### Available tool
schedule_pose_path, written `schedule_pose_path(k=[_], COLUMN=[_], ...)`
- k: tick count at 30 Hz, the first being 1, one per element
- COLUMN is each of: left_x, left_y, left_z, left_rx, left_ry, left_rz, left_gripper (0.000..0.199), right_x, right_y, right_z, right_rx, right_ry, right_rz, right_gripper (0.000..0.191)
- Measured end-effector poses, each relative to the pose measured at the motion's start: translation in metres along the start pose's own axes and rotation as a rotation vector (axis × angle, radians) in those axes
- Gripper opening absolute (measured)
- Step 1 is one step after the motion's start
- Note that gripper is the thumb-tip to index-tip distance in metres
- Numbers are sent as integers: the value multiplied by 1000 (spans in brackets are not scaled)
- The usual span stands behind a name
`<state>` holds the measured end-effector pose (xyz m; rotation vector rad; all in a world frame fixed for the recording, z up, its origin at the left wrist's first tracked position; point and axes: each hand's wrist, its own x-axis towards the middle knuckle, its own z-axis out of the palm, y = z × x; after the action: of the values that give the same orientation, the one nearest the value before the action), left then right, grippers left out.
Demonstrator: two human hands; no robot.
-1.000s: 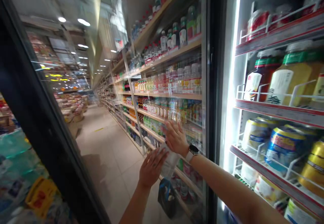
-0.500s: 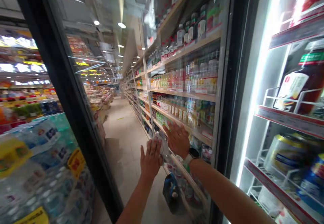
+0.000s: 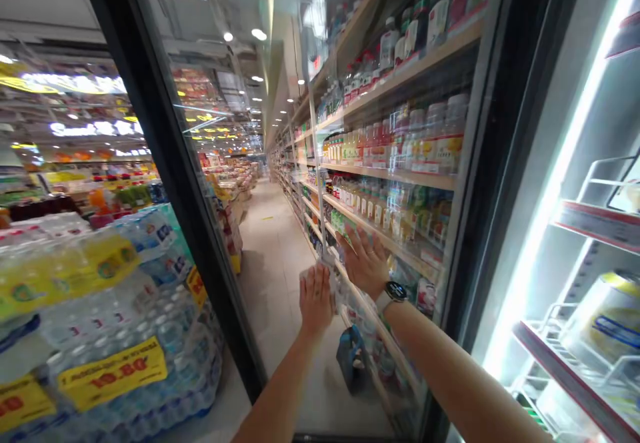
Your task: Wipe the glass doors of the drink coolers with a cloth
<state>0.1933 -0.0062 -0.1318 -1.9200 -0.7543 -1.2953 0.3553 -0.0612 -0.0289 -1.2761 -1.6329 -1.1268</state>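
Note:
A glass door [image 3: 277, 336] with a dark frame stands open in front of me. My left hand [image 3: 316, 298] lies against the glass low in the middle, fingers extended and close together. Something pale and blurred, perhaps a cloth, shows at its fingertips and edge; I cannot tell what it is. Just up and to the right, my right hand [image 3: 365, 263] is flat on the glass with fingers spread and nothing visible in it. A watch [image 3: 395, 290] is on the right wrist.
Packs of bottled water [image 3: 115, 323] with yellow price signs are stacked at the left. On the right, a lit cooler has wire-fronted shelves [image 3: 600, 223] and cans [image 3: 607, 316]. Bottle shelves [image 3: 395, 175] and a dark bag-like reflection [image 3: 351, 359] appear in the glass.
The view has turned left, so the door and shelves sit further right. Both hands stay at the glass; the left fingers are closer together and its thumb no longer sticks out.

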Motion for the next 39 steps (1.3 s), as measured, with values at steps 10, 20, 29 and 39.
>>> schedule_pose_path(k=[10,20,29,39], left_x=[-57,-4,-13,81], left_y=[-2,-29,-48,-79], left_z=[10,31,32,12], left_rx=[87,1,-254,-326], left_ry=[-67,-32,-231,-313], left_rz=[-159,-146,529,659], left_gripper=[66,63,33,46], right_x=[-1,3,4,4], right_y=[-3,1,3,3], right_z=[0,4,8,7], right_rx=[8,24,12,-67], right_ry=[-7,-29,-13,0], right_rz=[19,16,13,-35], right_gripper=[69,71,68,62])
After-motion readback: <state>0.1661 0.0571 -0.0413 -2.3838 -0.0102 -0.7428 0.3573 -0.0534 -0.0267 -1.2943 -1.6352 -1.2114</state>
